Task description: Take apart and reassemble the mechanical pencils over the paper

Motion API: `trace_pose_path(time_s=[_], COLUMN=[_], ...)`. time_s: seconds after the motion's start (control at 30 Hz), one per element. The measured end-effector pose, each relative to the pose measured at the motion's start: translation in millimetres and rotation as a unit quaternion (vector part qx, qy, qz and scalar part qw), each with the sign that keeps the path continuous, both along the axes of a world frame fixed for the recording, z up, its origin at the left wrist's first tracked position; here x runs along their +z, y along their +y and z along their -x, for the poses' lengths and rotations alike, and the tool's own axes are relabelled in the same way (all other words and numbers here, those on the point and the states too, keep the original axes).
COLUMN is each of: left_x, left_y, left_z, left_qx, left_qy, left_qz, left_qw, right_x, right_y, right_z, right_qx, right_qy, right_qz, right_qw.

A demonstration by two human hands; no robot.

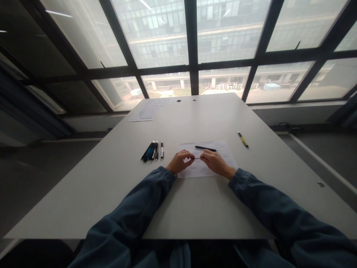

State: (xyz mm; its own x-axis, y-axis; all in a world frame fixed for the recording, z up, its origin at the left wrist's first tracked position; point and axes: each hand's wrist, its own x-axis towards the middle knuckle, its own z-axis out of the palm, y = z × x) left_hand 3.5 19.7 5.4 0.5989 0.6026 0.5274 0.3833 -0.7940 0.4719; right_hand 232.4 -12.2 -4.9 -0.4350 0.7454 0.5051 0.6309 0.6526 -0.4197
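My left hand (182, 161) and my right hand (216, 162) face each other over a sheet of white paper (206, 170). Between them they pinch a thin dark rod (197, 158) that looks like a pen refill, one end in each hand. Its ends are hidden by my fingertips. Just beyond my right hand a black pen (205, 148) lies across the paper; I cannot tell whether it is whole.
To the left lies a bunch of several pens (150, 152), with a black-and-white pen (162, 150) beside it. A yellow-and-black pen (243, 139) rests to the right. Printed papers (143, 112) lie at the far left of the white table (117, 193). A small dark object (320, 184) sits near the right edge.
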Motion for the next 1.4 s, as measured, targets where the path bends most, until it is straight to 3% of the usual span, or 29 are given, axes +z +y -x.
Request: trace_pose_path(time_s=[0.57, 0.93, 1.1, 1.23, 1.3, 1.4], left_x=[-8.7, -0.1, -1.3, -1.9, -1.4, -0.3], left_y=[2, -3, 2, 4, 3, 2], left_z=[-4, -6, -1, 2, 2, 1], left_qx=[0.015, 0.022, 0.053, 0.089, 0.105, 0.124], left_qy=[-0.029, -0.03, -0.06, -0.083, -0.093, -0.105], left_qz=[-0.001, -0.022, -0.014, 0.022, 0.031, 0.033], left_qw=[0.999, 0.999, 0.997, 0.992, 0.99, 0.986], right_x=[5.9, 7.4, 9.7, 0.8, -5.0, -11.5], right_y=[-2, -4, -3, 8, 12, 14], right_z=[2, 2, -2, -8, -10, -10], right_qx=[0.005, 0.038, -0.032, -0.11, -0.152, -0.176], right_qy=[0.032, 0.066, 0.165, 0.236, 0.213, 0.092], right_qz=[-0.002, 0.008, -0.037, -0.059, -0.063, -0.035], right_qw=[0.999, 0.997, 0.985, 0.964, 0.963, 0.979])
